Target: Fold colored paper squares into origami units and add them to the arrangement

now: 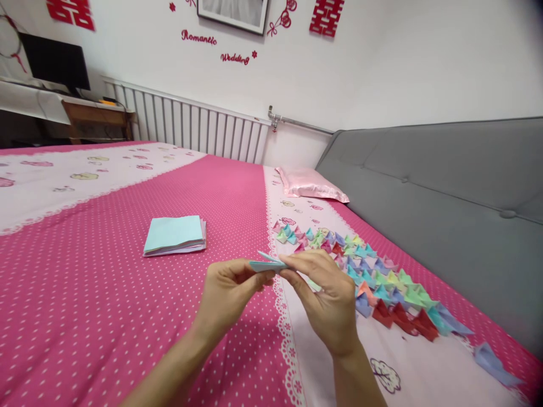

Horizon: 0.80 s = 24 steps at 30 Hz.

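Observation:
Between my two hands, above the bed, is a small folded sheet of light blue paper (268, 264). My left hand (229, 288) pinches its left end between thumb and fingers. At the right end, my right hand (324, 288) grips the paper with thumb and forefinger. One thin flap stands up from the fold. A stack of square paper sheets (173, 233), light blue on top, lies on the bed to the left beyond my left hand. Many folded paper boats (373, 277) in several colours are laid out in rows to the right, partly hidden behind my right hand.
The bed has a pink dotted cover (106, 294). A pink pillow (311, 185) lies by the grey padded headboard (432, 175) on the right. One blue folded paper piece (494, 364) sits apart at lower right. A radiator (190, 118) and a desk with a monitor (55, 61) stand behind.

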### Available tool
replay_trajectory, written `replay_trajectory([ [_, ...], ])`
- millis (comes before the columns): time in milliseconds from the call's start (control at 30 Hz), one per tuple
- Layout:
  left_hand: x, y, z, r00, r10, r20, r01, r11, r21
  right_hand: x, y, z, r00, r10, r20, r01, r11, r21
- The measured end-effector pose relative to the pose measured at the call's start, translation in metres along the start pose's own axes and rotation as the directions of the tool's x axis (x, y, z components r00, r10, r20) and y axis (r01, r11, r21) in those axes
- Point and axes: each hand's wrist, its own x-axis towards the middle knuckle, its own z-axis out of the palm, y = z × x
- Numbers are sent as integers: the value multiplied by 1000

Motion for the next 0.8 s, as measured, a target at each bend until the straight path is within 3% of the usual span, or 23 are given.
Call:
replay_trajectory([
  [300, -1, 1, 0, 998, 48, 26, -49, 998, 36, -1, -2, -8, 998, 67, 17, -66, 998, -13],
  [567, -1, -2, 0, 996, 80, 32, -83, 988, 130, -1, 0, -13, 998, -29, 50, 35, 990, -137],
  [800, -1, -2, 0, 995, 88, 48, -95, 984, 152, 1, -3, -17, 993, -25, 113, 43, 986, -160],
])
